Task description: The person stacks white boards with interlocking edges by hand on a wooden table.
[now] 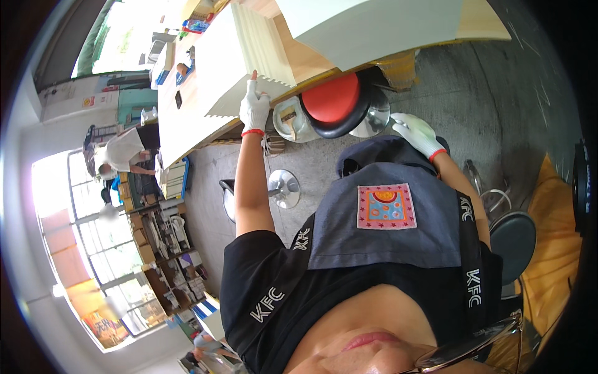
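Fingers: on our left hand (254, 107) they sit together, pointing up, index tip against the serrated lower edge of a white stack of sheets (240, 59) lying on the table (180, 118). Not clamped on anything, just pressing the edge. The right hand (417, 134) has its fingers loosely spread and flat on the top fold of the dark apron (386, 212), gripping nothing that we can see. Both hands wear white gloves with red cuffs.

Edges: the sheet stack overhangs toward the table's near edge, its zigzag border right at the left fingertip. A second, larger white sheet pile (374, 25) sits further right on the table, corner jutting past the wood edge. Under the table edge, just beside the left hand: a red round stool seat (333, 103) with black rim, and a clear plastic jar (293, 121) next to it.

Room: bare concrete floor (511, 93) is open to the right of the right hand. A chrome stool base (284, 187) stands between left forearm and apron. A dark grey stool seat (514, 237) is near the right elbow.

Pose: left arm fully extended, straight up to the table edge. Right arm bent, elbow out, hand near the waist. Another person (121, 153) bends over at the far end of the table, well apart.
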`<state>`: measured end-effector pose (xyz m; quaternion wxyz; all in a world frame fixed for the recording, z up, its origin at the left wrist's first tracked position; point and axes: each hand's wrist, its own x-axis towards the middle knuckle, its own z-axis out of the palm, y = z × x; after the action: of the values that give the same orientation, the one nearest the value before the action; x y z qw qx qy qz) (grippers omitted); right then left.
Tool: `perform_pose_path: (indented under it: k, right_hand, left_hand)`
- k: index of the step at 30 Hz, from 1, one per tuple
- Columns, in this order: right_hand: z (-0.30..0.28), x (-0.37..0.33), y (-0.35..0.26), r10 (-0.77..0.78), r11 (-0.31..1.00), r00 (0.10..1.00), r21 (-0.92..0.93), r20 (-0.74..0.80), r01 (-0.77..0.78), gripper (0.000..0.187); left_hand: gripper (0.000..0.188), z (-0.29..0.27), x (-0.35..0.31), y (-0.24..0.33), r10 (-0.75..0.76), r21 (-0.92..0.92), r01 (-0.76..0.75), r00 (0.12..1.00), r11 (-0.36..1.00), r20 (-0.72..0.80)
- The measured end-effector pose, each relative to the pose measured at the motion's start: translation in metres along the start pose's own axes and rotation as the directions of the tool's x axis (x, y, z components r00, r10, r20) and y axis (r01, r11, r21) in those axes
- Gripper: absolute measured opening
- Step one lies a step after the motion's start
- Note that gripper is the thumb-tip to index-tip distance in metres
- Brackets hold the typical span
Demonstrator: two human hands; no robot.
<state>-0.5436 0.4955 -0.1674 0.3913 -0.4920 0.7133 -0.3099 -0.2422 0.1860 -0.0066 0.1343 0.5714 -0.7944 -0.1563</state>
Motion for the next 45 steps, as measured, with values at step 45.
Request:
perform_pose_path:
  k: [45]
  right_hand:
    - [-0.360,0.094,-0.148,-0.337,0.873,0.808,-0.482,-0.482,0.076,0.053]
  left_hand:
    - [0.024,0.072,0.081,0.406,0.801,-0.277,-0.763,0.596,0.584,0.048]
